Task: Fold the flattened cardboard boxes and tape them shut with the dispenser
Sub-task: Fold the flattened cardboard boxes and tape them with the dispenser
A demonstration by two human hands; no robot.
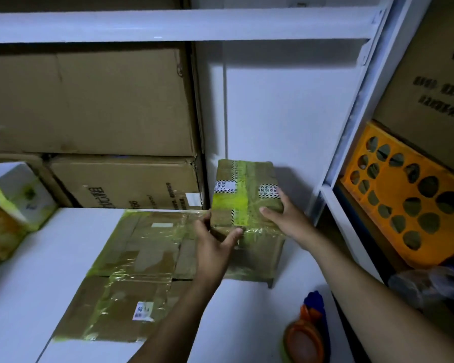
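I have the taped cardboard box (247, 200) between both hands at the back right of the white worktop (37, 271), close to the white wall. My left hand (214, 244) grips its near left corner: the thumb lies across the front edge of the top face and the fingers (207, 217) curl round the left side. My right hand (286, 218) holds the right side, with the thumb pressed on the top face and the other fingers wrapped over the far right edge beside a striped label. Yellow-green tape runs across the top of the box. Whether its bottom rests on the worktop I cannot tell.

Just left of it, the flattened cardboard boxes (131, 271) lie on the worktop, shiny with old tape, and my left forearm crosses their right edge. The tape dispenser (306, 334), orange and blue and blurred, sits near the front right of the worktop, below my right forearm. Large brown cartons (89, 100) are stacked at the back left. An orange perforated crate (404, 205) leans in the white shelving unit (351, 127) on the right.
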